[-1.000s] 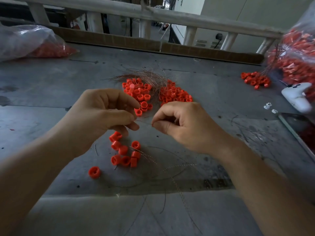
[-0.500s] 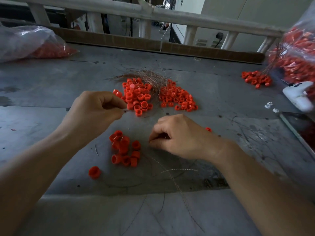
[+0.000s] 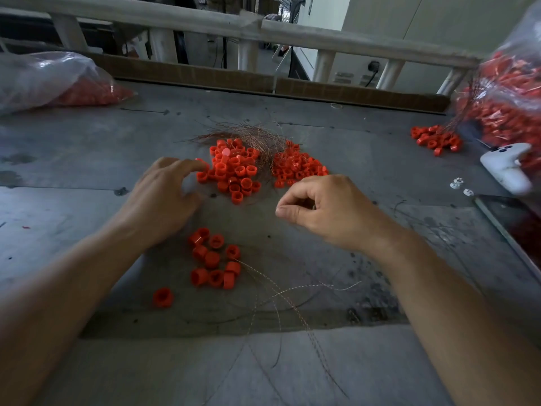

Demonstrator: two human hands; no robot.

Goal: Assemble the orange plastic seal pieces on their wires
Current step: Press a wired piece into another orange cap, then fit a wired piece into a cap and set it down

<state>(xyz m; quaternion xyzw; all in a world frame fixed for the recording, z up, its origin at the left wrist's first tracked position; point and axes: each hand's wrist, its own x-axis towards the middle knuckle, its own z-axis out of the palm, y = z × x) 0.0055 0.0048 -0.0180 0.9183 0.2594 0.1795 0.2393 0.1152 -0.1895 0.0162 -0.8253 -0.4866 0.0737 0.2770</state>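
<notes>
A heap of orange plastic caps [image 3: 235,171] lies mid-table, with a second heap of smaller orange pieces [image 3: 298,167] to its right. A bundle of thin copper wires [image 3: 251,136] sits behind both heaps. My left hand [image 3: 164,197] reaches to the cap heap's left edge with spread fingers, its fingertips touching a cap. My right hand [image 3: 328,209] hovers in front of the smaller heap, thumb and forefinger pinched on a barely visible thin wire. Nearer me lie a small cluster of caps [image 3: 213,259], one lone cap [image 3: 162,297] and several loose twisted wires [image 3: 292,291].
Clear plastic bags of orange parts sit at the far left [image 3: 52,80] and far right [image 3: 509,98], with a small orange pile [image 3: 436,139] by the right one. A white controller [image 3: 506,168], two small white bits [image 3: 459,186] and a dark flat panel [image 3: 512,218] lie at right.
My left hand has opened and moved forward to the cap heap. My right hand has shifted forward and right, still pinched. The hands have drawn apart.
</notes>
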